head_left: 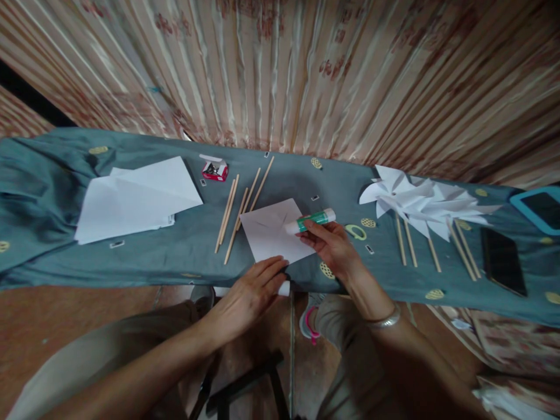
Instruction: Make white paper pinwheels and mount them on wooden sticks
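Observation:
A square of white paper (273, 224) with dark lines or slits near its middle lies on the cloth-covered table. In my right hand (335, 245) is a green and white glue stick (314, 220), gripped between thumb and fingers, its white end over the paper. My left hand (251, 291) rests its fingertips on the paper's near edge. A white cap (284, 288) pokes out from under that hand, tucked in its lower fingers, which are partly hidden. Beside the right hand lie green-handled scissors (356, 232), with their blades hidden.
Several wooden sticks (227, 213) lie left of the paper. Farther left are a paper stack (135, 201) and a small red box (215, 169) of metal pins. White paper pinwheels (420, 198) on sticks, a black phone (503, 259) and a blue-framed device (540, 207) sit right.

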The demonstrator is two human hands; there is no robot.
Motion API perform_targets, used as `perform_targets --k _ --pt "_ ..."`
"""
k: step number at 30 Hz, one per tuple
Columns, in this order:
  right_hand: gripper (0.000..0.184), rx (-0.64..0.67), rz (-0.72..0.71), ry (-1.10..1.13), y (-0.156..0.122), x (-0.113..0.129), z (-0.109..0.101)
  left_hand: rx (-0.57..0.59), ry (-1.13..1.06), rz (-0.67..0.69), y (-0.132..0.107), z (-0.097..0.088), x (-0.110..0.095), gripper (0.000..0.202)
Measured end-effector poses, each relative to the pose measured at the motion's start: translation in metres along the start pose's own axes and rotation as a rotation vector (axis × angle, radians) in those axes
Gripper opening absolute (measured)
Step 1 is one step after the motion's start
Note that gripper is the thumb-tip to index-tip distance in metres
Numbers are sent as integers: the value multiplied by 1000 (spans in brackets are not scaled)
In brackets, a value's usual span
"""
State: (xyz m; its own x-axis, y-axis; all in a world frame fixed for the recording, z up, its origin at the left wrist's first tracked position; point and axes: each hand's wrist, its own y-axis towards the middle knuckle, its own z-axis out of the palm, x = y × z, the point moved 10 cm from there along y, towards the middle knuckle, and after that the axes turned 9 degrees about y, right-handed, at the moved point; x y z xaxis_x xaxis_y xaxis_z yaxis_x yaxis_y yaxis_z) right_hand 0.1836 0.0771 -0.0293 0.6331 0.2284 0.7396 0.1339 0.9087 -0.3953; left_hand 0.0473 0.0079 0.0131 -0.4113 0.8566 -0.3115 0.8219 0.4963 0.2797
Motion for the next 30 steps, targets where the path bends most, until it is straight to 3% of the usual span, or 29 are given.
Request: perform_targets --k 11,20,30 --pt "30 -66 -265 -289 9 24 -12 5 43 -32 -5 9 7 24" --pt "24 35 -392 -678 11 31 11 -31 79 -45 8 8 11 22" --pt "20 147 -386 -901 7 22 33 -4 60 -60 9 16 15 23"
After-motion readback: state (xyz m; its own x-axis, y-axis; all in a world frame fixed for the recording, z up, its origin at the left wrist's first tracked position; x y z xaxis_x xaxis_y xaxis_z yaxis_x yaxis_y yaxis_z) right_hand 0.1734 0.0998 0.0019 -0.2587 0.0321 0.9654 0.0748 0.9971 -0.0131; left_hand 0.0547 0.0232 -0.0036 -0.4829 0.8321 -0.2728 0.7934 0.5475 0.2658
